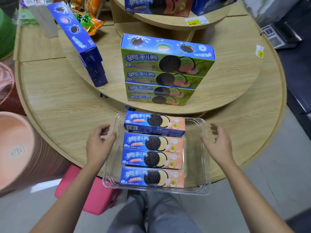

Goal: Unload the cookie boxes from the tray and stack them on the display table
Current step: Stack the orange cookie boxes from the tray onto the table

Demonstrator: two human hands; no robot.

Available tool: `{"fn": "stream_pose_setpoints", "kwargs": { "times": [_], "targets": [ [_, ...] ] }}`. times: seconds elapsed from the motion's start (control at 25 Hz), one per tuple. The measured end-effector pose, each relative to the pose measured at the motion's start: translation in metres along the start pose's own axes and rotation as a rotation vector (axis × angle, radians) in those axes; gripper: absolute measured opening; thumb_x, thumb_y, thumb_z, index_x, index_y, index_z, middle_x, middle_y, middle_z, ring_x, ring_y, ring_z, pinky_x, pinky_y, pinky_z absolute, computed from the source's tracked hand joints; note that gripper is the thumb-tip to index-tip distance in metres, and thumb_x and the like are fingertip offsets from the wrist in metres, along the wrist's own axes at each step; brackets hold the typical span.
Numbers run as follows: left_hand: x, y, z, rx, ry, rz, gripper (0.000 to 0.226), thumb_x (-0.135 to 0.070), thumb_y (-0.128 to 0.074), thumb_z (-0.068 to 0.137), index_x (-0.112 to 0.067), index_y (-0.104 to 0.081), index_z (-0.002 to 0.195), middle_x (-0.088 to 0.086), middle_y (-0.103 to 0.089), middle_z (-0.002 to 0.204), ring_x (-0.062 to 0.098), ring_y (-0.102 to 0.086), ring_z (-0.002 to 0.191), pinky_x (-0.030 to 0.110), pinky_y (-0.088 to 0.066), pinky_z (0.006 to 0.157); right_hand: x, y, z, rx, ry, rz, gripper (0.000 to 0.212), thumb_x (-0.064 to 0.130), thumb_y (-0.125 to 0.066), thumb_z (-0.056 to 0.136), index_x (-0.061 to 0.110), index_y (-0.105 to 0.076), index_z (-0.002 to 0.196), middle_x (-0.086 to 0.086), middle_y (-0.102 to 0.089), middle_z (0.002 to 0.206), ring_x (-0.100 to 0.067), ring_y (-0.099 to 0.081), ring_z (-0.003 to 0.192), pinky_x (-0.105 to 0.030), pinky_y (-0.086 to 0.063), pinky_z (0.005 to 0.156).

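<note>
A clear plastic tray [195, 158] rests on the near edge of the round wooden display table [64, 101], overhanging it toward me. Inside lie several blue-and-peach cookie boxes [153, 158] in a row, and the far one [154, 124] sits higher than the others. My left hand [99, 145] hovers at the tray's left rim with fingers apart, holding nothing. My right hand [217, 143] is open beside the right rim, also holding nothing. On the table's raised middle tier a stack of green cookie boxes [165, 73] stands just beyond the tray.
A stack of dark blue cookie boxes [84, 47] stands on the tier to the left, with snack bags [87, 21] behind. A higher tier [168, 21] holds more boxes and a price tag. Pink tubs [20, 148] sit at my left, a pink stool [94, 192] below.
</note>
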State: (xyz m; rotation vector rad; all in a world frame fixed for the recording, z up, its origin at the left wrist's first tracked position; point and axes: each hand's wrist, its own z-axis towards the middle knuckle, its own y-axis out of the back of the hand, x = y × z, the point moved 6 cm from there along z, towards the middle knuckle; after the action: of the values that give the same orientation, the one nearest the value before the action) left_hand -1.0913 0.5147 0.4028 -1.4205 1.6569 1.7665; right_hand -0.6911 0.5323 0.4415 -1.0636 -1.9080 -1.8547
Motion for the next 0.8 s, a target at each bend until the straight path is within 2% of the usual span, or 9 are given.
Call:
{"fn": "stream_pose_setpoints", "kwargs": {
  "times": [0.12, 0.2, 0.28, 0.4, 0.6, 0.8],
  "targets": [
    [0.033, -0.002, -0.023, 0.079, 0.136, 0.062, 0.035, -0.03, -0.07, 0.077, -0.013, -0.064, 0.107, 0.003, -0.067, 0.09, 0.02, -0.062, 0.084, 0.031, -0.045, 0.076, -0.026, -0.018, -0.038, 0.023, -0.158, -0.002, 0.045, 0.026, -0.069, 0.076, 0.012, -0.052, 0.114, -0.004, -0.058, 0.101, -0.024, -0.056, 0.094, -0.031, -0.043, 0.08],
    [0.039, -0.009, -0.029, 0.165, 0.145, 0.065, 0.035, -0.034, -0.07, 0.073, -0.013, -0.065, 0.101, 0.004, -0.067, 0.084, 0.021, -0.06, 0.074, 0.029, -0.042, 0.069, -0.032, -0.029, -0.051, 0.022, -0.246, 0.03, 0.037, 0.027, -0.068, 0.075, 0.012, -0.052, 0.105, -0.005, -0.058, 0.082, -0.029, -0.058, 0.082, -0.035, -0.045, 0.072],
    [0.041, -0.012, -0.029, 0.173, 0.12, 0.088, 0.033, -0.035, -0.07, 0.07, -0.014, -0.064, 0.095, 0.007, -0.066, 0.08, 0.025, -0.058, 0.07, 0.03, -0.04, 0.064, -0.035, -0.033, -0.057, -0.028, -0.299, 0.031, 0.039, 0.026, -0.066, 0.074, 0.01, -0.052, 0.107, -0.004, -0.054, 0.074, -0.03, -0.057, 0.076, -0.036, -0.046, 0.069],
    [0.041, -0.015, -0.027, 0.135, 0.103, 0.115, 0.023, -0.025, -0.069, 0.077, -0.01, -0.061, 0.092, 0.011, -0.065, 0.08, 0.029, -0.058, 0.074, 0.031, -0.038, 0.067, -0.034, -0.032, -0.057, -0.093, -0.307, 0.027, 0.032, 0.02, -0.064, 0.074, 0.009, -0.053, 0.103, 0.0, -0.052, 0.071, -0.031, -0.057, 0.077, -0.037, -0.046, 0.071],
    [0.037, -0.016, -0.033, 0.061, 0.039, 0.165, 0.023, -0.025, -0.065, 0.08, -0.008, -0.06, 0.093, 0.017, -0.067, 0.083, 0.035, -0.061, 0.081, 0.036, -0.04, 0.069, -0.036, -0.027, -0.057, -0.149, -0.301, 0.056, 0.024, 0.014, -0.062, 0.075, 0.007, -0.058, 0.098, -0.006, -0.059, 0.082, -0.029, -0.057, 0.082, -0.031, -0.043, 0.071],
    [0.023, -0.009, -0.058, 0.031, -0.002, 0.175, 0.02, -0.023, -0.064, 0.08, -0.007, -0.06, 0.091, 0.014, -0.065, 0.079, 0.032, -0.058, 0.075, 0.032, -0.035, 0.065, -0.042, -0.004, -0.073, -0.214, -0.29, 0.088, 0.019, 0.011, -0.063, 0.074, 0.008, -0.06, 0.093, 0.005, -0.055, 0.066, -0.022, -0.054, 0.072, -0.024, -0.036, 0.063]
  ]
}}
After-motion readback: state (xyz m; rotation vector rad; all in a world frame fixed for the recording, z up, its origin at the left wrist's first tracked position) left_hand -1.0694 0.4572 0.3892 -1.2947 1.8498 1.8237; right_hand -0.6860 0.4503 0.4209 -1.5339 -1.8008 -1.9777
